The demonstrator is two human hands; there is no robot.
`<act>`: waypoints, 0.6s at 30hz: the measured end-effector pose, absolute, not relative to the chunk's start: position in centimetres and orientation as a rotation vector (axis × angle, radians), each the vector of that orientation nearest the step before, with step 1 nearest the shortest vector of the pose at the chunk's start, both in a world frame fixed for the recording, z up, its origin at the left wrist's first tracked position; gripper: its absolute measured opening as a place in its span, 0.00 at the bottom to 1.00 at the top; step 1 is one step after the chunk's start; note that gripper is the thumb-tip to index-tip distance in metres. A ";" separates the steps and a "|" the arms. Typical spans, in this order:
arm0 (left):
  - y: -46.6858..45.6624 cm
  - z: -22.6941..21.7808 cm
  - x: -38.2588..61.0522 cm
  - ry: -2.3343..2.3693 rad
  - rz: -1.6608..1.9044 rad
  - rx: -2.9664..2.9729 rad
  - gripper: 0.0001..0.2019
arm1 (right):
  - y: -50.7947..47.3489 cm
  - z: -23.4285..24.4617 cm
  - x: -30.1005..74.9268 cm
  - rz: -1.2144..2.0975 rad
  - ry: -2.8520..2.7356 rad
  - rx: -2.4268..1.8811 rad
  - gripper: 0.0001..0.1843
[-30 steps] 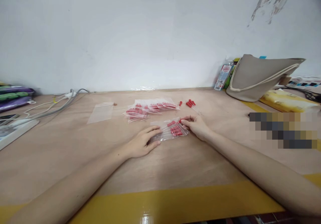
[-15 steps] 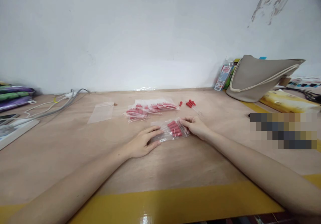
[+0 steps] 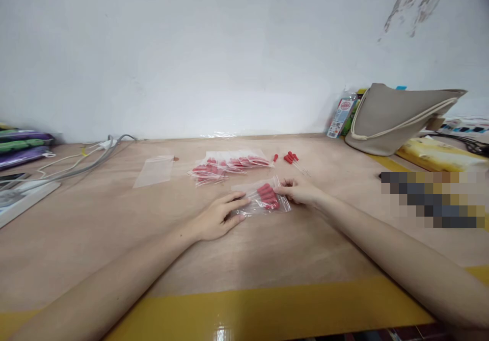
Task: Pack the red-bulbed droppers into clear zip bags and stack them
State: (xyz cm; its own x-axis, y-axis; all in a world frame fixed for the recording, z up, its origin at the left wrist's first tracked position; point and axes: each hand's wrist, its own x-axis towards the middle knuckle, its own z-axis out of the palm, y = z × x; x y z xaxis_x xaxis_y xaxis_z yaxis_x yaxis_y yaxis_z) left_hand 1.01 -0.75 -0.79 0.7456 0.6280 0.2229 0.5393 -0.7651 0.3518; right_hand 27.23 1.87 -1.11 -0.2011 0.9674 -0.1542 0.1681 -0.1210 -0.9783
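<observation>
A clear zip-lock bag (image 3: 254,208) lies on the table in front of me, with several droppers inside. Their red rubber bulbs (image 3: 268,197) are by the zip end, and the thin clear stems point left. My left hand (image 3: 221,216) rests on the table with its fingers and thumb holding the bag's left end. At the zip end, my right hand (image 3: 301,191) pinches the bag's edge; its thumb is partly hidden. Just beyond is a row of filled zip bags (image 3: 233,165) with red bulbs. Loose droppers (image 3: 291,157) lie beyond my right hand, a single dropper (image 3: 275,158) beside them.
Flat bags (image 3: 155,171) without droppers lie at the left. Cables (image 3: 95,162) and a white tray-like object (image 3: 28,201) are at the far left. At the right stand a grey bag (image 3: 397,119) and a carton (image 3: 341,116), near a yellow packet (image 3: 439,153). A wall closes the back.
My right hand has shifted slightly right and its grip on the zip end has changed, so more of the zip strip shows. The bulbs sit a little further right. My left hand has hardly moved.
</observation>
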 end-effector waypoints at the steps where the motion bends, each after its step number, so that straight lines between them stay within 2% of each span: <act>1: -0.8 -0.8 1.0 0.919 0.493 2.676 0.21 | 1.8 -0.9 27.3 1.457 -1.370 -1.301 0.08; 4: -0.9 -0.7 0.9 0.948 0.541 2.663 0.26 | 1.5 0.1 28.0 1.606 -1.160 -1.168 0.07; 7: -1.0 -0.8 0.9 0.995 0.602 2.682 0.30 | 1.7 1.6 29.3 1.588 -0.997 -1.095 0.07; 10: -0.8 -1.0 1.0 1.095 0.709 2.729 0.28 | 2.9 3.0 30.1 1.438 -0.823 -1.014 0.09; 14: 0.3 -1.0 0.7 1.322 0.948 2.743 0.22 | 5.6 3.6 28.8 1.293 -0.658 -0.856 0.08; 18: 2.7 -0.6 -1.8 1.714 1.150 2.616 0.21 | 8.5 2.8 25.7 1.251 -0.713 -1.010 0.09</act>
State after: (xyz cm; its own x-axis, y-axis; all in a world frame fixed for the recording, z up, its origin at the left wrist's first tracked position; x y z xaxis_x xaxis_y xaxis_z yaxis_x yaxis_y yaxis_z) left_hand -1.75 2.73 -0.63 0.2396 0.7347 0.6347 0.8658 -0.4575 0.2027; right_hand 25.67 8.48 2.84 0.2043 0.9750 -0.0870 -0.4223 0.0076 -0.9064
